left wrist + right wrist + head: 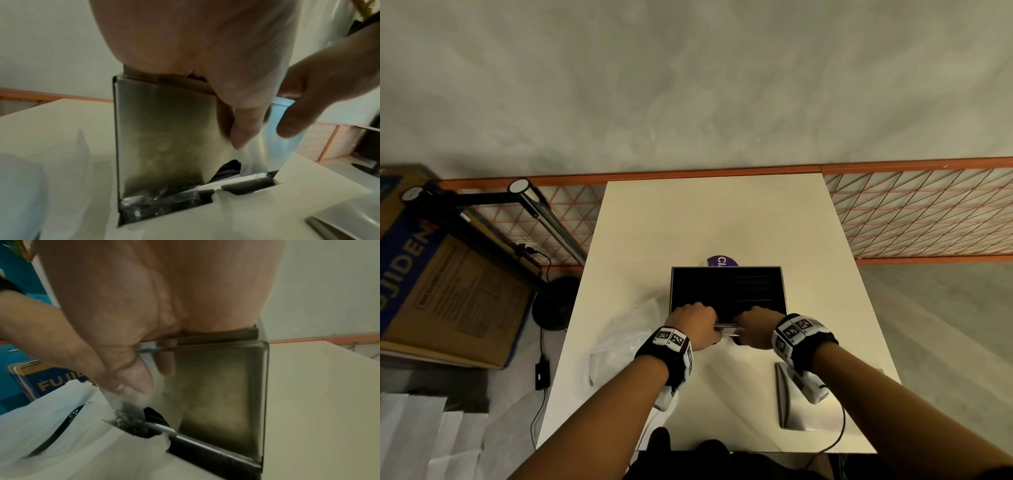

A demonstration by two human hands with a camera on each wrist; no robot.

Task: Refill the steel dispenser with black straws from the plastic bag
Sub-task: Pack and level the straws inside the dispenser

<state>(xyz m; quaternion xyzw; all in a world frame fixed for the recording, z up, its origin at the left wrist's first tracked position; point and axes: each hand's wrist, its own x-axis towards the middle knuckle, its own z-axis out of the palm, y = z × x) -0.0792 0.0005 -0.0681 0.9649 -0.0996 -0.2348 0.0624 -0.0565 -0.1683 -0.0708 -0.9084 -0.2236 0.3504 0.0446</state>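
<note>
The steel dispenser (785,291) stands open-topped in the middle of the table, filled with black straws (726,287). My left hand (693,325) and right hand (755,327) both hold its near rim, fingers curled over the edge. In the wrist views each thumb lies down the dispenser's front face (160,138) (222,386). A clear film (115,402) hangs below the thumbs, down to the bottom slot. Black straws (228,168) show in that slot. The white plastic bag (619,339) lies crumpled left of the dispenser, with a dark strip (69,418) showing through it.
A flat steel lid (794,401) lies on the table at the front right. A purple label (722,261) peeks out behind the dispenser. Left of the table stand a desk lamp (541,219) and a cardboard box (431,274). Orange mesh shelving (928,212) runs along the wall.
</note>
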